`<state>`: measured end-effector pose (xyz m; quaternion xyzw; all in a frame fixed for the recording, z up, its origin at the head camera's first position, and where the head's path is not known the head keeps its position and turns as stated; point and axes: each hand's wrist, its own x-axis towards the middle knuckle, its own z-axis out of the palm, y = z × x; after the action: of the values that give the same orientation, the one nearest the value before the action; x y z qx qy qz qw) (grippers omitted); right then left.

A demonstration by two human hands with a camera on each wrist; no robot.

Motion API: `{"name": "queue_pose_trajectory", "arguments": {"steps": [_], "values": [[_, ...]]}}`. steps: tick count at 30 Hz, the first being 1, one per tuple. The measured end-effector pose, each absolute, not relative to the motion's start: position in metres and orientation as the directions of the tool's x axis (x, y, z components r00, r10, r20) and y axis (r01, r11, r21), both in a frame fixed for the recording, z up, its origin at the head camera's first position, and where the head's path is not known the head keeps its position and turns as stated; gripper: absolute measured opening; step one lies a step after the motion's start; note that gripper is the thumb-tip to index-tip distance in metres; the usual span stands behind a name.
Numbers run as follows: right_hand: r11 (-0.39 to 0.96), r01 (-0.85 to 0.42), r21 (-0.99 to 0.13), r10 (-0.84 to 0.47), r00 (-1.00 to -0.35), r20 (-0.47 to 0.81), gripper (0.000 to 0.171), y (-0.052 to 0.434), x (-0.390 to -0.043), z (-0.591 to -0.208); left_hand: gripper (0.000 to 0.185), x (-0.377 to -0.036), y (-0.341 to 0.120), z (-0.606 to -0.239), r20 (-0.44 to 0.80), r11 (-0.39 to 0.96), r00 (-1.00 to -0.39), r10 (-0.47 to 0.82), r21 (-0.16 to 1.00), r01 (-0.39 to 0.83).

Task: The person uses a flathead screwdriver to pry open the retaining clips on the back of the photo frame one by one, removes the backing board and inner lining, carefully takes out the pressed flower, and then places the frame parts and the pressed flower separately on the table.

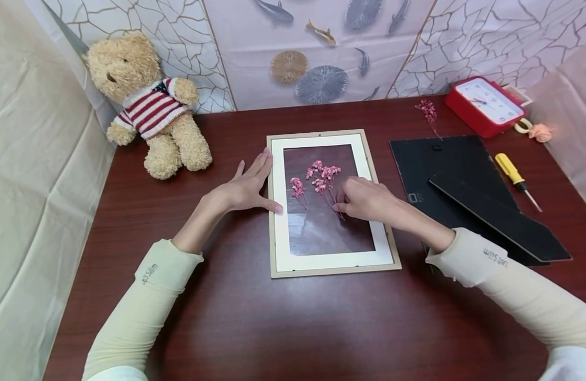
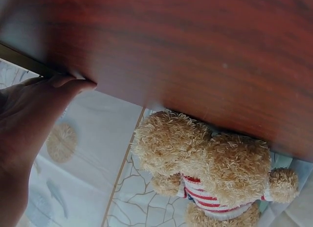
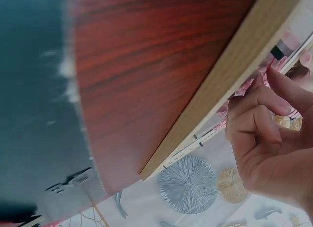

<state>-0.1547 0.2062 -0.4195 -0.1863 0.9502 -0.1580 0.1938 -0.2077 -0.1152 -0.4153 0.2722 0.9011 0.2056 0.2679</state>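
A wooden picture frame (image 1: 336,271) with a white mat lies flat on the table, its glass showing dark in the middle. My right hand (image 1: 364,199) is over the glass and pinches the stems of a pink dried flower sprig (image 1: 325,177) between thumb and finger. In the right wrist view that hand (image 3: 274,134) has its other fingers curled. A smaller pink sprig (image 1: 298,188) lies to the left within the mat opening. My left hand (image 1: 245,188) rests on the frame's left edge, fingers spread and thumb on the mat.
Right of the frame lie a black backing board (image 1: 445,159) and its black stand piece (image 1: 497,214). Beyond them are a yellow screwdriver (image 1: 512,172), a red clock (image 1: 485,106), another pink sprig (image 1: 427,112) and a peach-coloured flower (image 1: 540,133). A teddy bear (image 1: 152,106) sits back left.
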Motion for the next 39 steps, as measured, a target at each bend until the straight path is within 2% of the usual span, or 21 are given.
{"name": "queue_pose_trajectory", "arguments": {"steps": [6,8,12,17,27,36,39], "values": [[0.856,-0.254,-0.451,-0.431,-0.832,-0.349,0.020,0.191,-0.148,-0.377,0.141,-0.208,-0.116,-0.416,-0.363,0.764,-0.710,0.603,0.519,0.383],[0.842,-0.194,-0.503,-0.419,-0.823,-0.384,0.019,0.188,-0.144,-0.362,0.140,-0.208,-0.117,-0.415,-0.361,0.760,-0.710,0.605,0.526,0.381],[0.785,-0.071,-0.615,-0.400,-0.816,-0.417,0.017,0.198,-0.150,-0.358,0.141,-0.208,-0.117,-0.414,-0.364,0.759,-0.709,0.604,0.534,0.373],[0.700,0.084,-0.710,-0.336,-0.838,-0.430,0.020,0.218,-0.162,-0.351,0.141,-0.208,-0.117,-0.414,-0.366,0.758,-0.708,0.604,0.539,0.368],[0.713,0.161,-0.682,-0.212,-0.878,-0.429,0.025,0.270,-0.192,-0.338,0.141,-0.207,-0.122,-0.416,-0.357,0.756,-0.714,0.603,0.542,0.367],[0.759,0.205,-0.618,-0.149,-0.869,-0.471,0.034,0.335,-0.229,-0.340,0.139,-0.208,-0.118,-0.418,-0.358,0.759,-0.711,0.606,0.529,0.381],[0.751,0.230,-0.619,-0.139,-0.862,-0.488,0.033,0.352,-0.240,-0.339,0.138,-0.208,-0.117,-0.415,-0.360,0.761,-0.711,0.604,0.524,0.382]]}}
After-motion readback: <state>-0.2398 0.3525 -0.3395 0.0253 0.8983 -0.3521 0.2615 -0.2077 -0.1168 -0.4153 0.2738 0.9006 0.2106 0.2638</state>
